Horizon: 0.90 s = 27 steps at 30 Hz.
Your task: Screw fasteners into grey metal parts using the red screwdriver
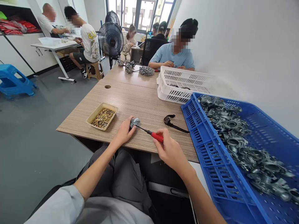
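My left hand (pixel 125 130) is closed around a small grey metal casting, which looks like a carburetor body (pixel 135 122), and steadies it on the wooden table. In my right hand (pixel 167 147) is a screwdriver (pixel 157 137) with a red handle and a dark shaft. Its tip points left and meets the side of the carburetor body; the exact contact spot is too small to make out. Left of my left hand stands a shallow cream tray (pixel 89 122) filled with small brass pieces (pixel 104 117).
A black wristwatch (pixel 167 120) lies right of the screwdriver. A blue crate (pixel 205 146) full of carburetor bodies (pixel 252 158) borders the table's right side, with a white crate (pixel 173 98) behind it. Across the table (pixel 130 93) sits a person in a blue shirt (pixel 176 56).
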### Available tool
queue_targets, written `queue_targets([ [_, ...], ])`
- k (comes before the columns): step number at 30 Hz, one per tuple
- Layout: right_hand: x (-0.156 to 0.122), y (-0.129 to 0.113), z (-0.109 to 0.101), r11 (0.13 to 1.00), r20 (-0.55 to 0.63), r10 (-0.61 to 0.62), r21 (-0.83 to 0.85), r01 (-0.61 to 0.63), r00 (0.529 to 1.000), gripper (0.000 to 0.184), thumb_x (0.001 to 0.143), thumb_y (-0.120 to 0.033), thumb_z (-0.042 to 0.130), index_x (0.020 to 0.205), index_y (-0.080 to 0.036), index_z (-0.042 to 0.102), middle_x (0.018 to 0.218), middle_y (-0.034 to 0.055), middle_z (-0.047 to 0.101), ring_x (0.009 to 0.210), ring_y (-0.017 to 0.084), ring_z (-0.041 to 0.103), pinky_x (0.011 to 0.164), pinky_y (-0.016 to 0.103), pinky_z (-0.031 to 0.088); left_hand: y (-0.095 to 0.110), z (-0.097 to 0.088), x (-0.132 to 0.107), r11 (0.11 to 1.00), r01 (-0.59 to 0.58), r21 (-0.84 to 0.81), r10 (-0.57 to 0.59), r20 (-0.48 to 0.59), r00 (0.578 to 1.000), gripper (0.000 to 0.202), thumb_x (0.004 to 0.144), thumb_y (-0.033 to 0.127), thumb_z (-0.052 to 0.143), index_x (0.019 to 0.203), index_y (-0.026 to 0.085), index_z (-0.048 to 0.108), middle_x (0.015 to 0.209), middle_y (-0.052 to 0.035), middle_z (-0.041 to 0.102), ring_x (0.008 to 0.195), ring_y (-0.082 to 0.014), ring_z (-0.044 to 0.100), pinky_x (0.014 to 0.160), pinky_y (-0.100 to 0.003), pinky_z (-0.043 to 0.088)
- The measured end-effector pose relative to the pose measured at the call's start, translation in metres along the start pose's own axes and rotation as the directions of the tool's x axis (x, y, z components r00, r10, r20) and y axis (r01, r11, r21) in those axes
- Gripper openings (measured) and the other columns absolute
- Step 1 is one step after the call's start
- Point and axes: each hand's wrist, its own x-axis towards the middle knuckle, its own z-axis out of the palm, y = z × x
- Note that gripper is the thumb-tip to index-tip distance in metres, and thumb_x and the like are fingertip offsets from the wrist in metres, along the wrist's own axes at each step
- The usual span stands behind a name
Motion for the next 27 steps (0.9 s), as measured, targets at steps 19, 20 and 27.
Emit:
queue_targets([
  [19,0.001,0.000,0.002,0.998,0.000,0.058,-0.026,-0.057,0.998,0.015,0.105,-0.035,0.047,0.113,-0.023,0.049,0.088,0.0070,0.077,0.073,0.028,0.075,0.063,0.030,0.041,0.001,-0.001,0.000,1.000,-0.004,0.004,0.004,0.013,1.000,0.055,0.106,0.037,0.051,0.156,0.017,0.039,0.151,-0.0185,0.059,0.137,-0.0326,0.059,0.116,-0.052,0.046],
  [20,0.001,0.000,0.003,0.990,-0.017,0.100,-0.095,-0.101,0.995,0.017,0.106,-0.039,0.047,0.111,-0.023,0.050,0.080,0.0062,0.076,0.069,0.029,0.074,0.060,0.029,0.038,0.000,-0.001,0.000,1.000,-0.002,0.006,0.002,0.013,1.000,0.055,0.106,0.037,0.051,0.156,0.018,0.039,0.152,-0.0184,0.059,0.137,-0.0325,0.058,0.116,-0.052,0.046],
  [27,0.003,-0.003,0.005,0.953,-0.059,0.182,-0.235,-0.191,0.981,0.025,0.107,-0.047,0.048,0.105,-0.023,0.054,0.066,0.0033,0.071,0.060,0.028,0.071,0.056,0.029,0.028,-0.001,0.000,0.000,1.000,-0.006,0.000,0.006,0.005,1.000,0.056,0.106,0.037,0.052,0.157,0.020,0.039,0.151,-0.0173,0.059,0.138,-0.0324,0.059,0.117,-0.052,0.046],
])
